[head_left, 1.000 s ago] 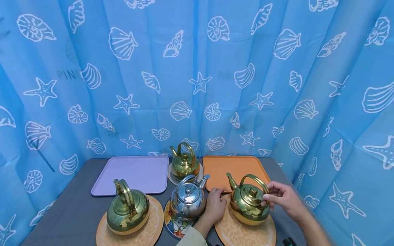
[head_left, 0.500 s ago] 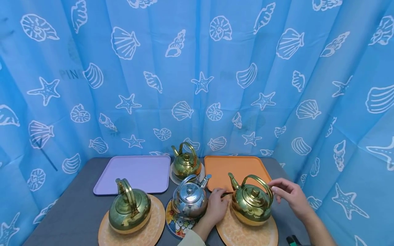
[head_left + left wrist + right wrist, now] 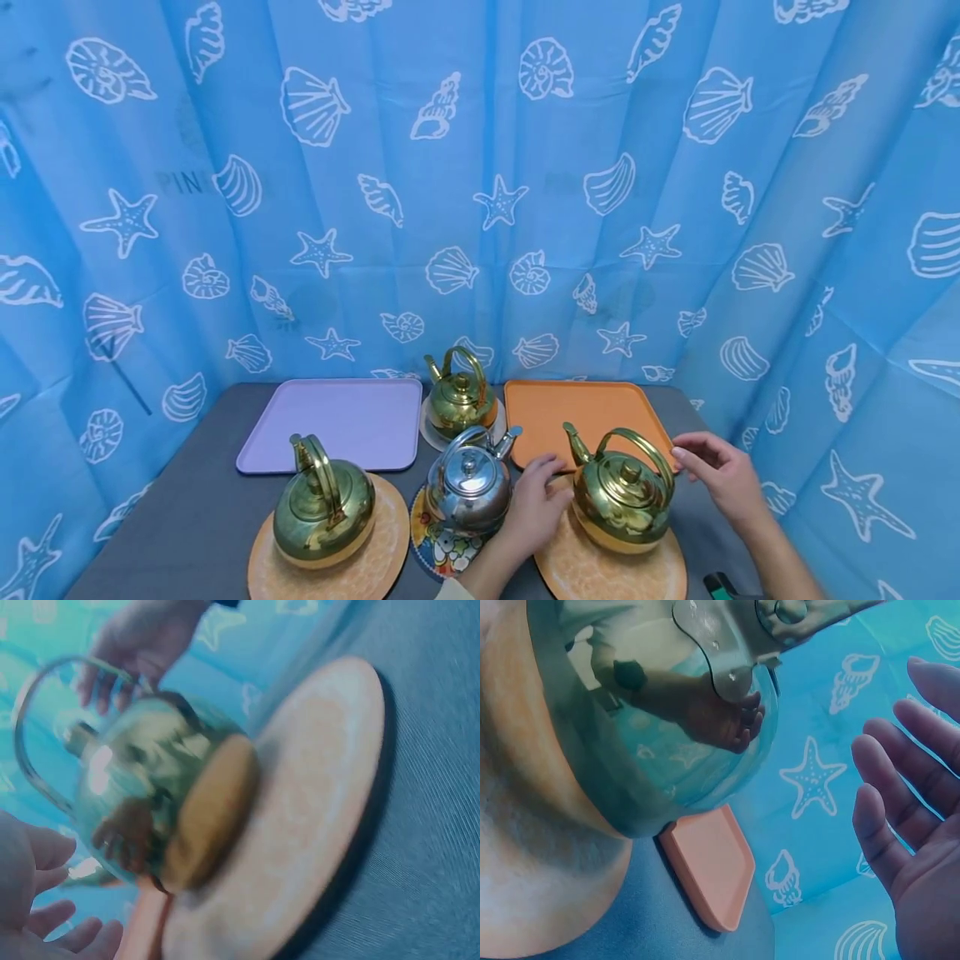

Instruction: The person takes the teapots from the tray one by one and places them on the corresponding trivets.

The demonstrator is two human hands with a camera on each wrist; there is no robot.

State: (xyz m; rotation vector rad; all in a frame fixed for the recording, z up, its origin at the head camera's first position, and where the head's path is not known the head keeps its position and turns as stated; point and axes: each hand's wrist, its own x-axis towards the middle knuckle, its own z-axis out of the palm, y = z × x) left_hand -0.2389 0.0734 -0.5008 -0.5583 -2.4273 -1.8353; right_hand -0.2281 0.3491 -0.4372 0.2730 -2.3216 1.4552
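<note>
A gold kettle (image 3: 621, 504) with an arched handle sits on a round tan board (image 3: 581, 571) at the front right. My left hand (image 3: 538, 504) is between it and a silver kettle (image 3: 467, 492), its fingers spread and relaxed in the left wrist view. On the gold kettle's other side, my right hand (image 3: 722, 477) is apart from its handle, fingers loosely bent. Nothing is held in the palm of my right hand (image 3: 930, 825) in the right wrist view. The silver kettle stands on a colourful cartoon mat (image 3: 442, 550).
Another gold kettle (image 3: 322, 517) stands on a round board (image 3: 382, 554) at front left. A smaller gold kettle (image 3: 459, 408) is at the back between a purple tray (image 3: 341, 425) and an orange tray (image 3: 585, 412). A black-green object (image 3: 720, 586) lies at the front right edge.
My right hand has let go of the gold kettle's handle and drawn away to the right. The left hand stays beside the kettle. The head view has turned slightly left.
</note>
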